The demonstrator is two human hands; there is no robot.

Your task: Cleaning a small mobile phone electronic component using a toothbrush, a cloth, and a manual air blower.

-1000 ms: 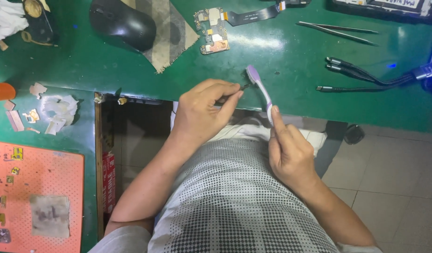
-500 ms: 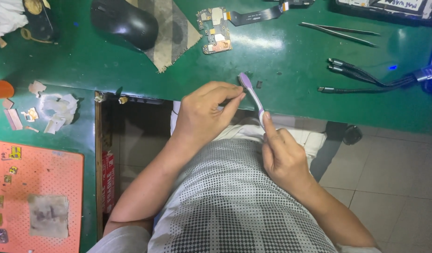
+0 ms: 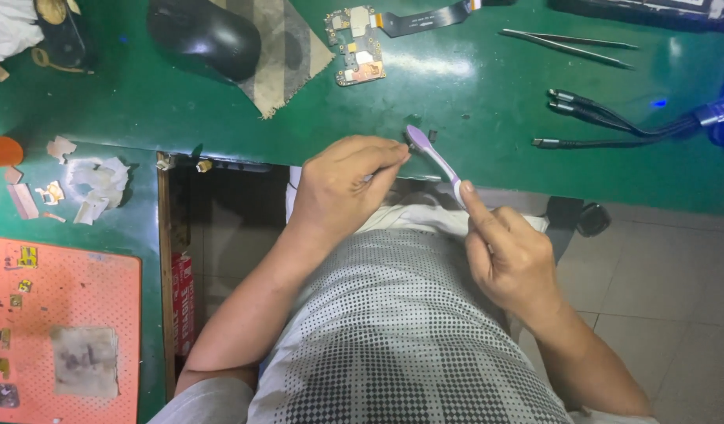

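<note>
Slim lilac plastic brush (image 3: 434, 157) pinched in right hand (image 3: 512, 255); left hand (image 3: 342, 184) fingertips at its bristled head

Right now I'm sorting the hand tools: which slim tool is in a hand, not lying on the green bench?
The purple toothbrush: the right hand holds its handle. The metal tweezers lie untouched at the bench's far side.
</note>
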